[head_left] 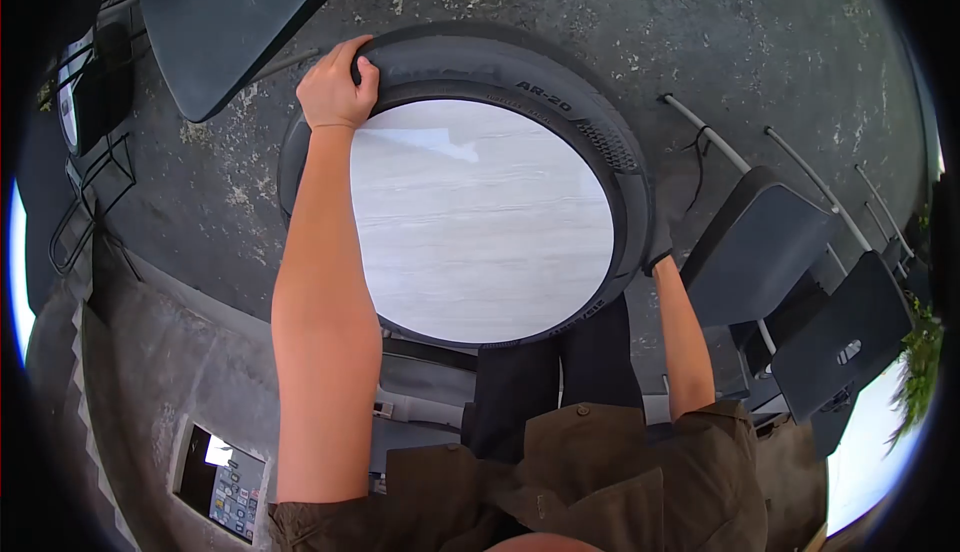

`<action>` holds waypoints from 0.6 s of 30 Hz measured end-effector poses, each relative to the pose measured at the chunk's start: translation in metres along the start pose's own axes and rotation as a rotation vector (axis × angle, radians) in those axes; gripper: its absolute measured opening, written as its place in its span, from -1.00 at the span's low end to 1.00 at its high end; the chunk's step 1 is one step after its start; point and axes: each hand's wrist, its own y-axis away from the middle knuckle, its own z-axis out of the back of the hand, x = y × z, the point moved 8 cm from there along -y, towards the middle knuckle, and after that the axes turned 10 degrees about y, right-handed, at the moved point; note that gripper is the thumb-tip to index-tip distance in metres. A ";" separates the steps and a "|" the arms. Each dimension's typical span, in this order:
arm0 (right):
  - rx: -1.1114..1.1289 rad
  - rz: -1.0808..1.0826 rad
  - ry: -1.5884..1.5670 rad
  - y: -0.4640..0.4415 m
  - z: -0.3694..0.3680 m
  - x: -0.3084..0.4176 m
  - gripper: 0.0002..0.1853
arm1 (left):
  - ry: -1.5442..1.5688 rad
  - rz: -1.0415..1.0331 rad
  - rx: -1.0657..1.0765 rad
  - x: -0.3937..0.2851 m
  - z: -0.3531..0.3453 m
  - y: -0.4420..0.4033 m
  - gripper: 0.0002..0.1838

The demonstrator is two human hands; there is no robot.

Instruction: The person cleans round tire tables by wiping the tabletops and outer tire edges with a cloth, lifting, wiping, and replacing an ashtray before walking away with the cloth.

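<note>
A black tyre [625, 207] with "AR-20" on its sidewall surrounds a round white, wood-grained tabletop [485, 232]. It sits in front of my body, near my legs. My left hand [338, 87] is bare and closed over the tyre's upper left edge, thumb on the near side; the far fingertips are hidden. Low on the tyre's right side is my right hand [661, 237], in a dark glove, against the outer edge. Its fingers blend into the tyre and floor, so their grip does not show.
A dark chair [250, 22] stands at the upper left. On the right, more dark chairs [765, 242] with metal legs sit close to my right arm. Another round-topped table [75, 97] is at far left. The worn concrete floor [760, 32] runs beneath; a grey wall panel [225, 482] is lower left.
</note>
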 end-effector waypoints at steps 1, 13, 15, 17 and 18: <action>-0.037 0.048 -0.091 0.008 0.000 -0.023 -0.35 | -0.008 -0.003 0.005 0.000 0.000 0.000 -0.68; -0.142 0.541 0.074 0.025 0.003 -0.072 -0.39 | -0.013 -0.042 0.398 -0.004 -0.025 -0.014 -0.54; -0.105 0.493 0.047 0.008 0.004 -0.064 -0.39 | -0.033 -0.136 0.536 -0.082 -0.051 -0.025 -0.55; -0.057 0.444 0.030 -0.010 0.005 -0.053 -0.39 | -0.055 -0.266 0.624 -0.137 -0.083 -0.035 -0.56; -0.032 0.421 0.024 -0.021 0.006 -0.047 -0.39 | -0.037 -0.323 0.610 -0.147 -0.091 -0.036 -0.57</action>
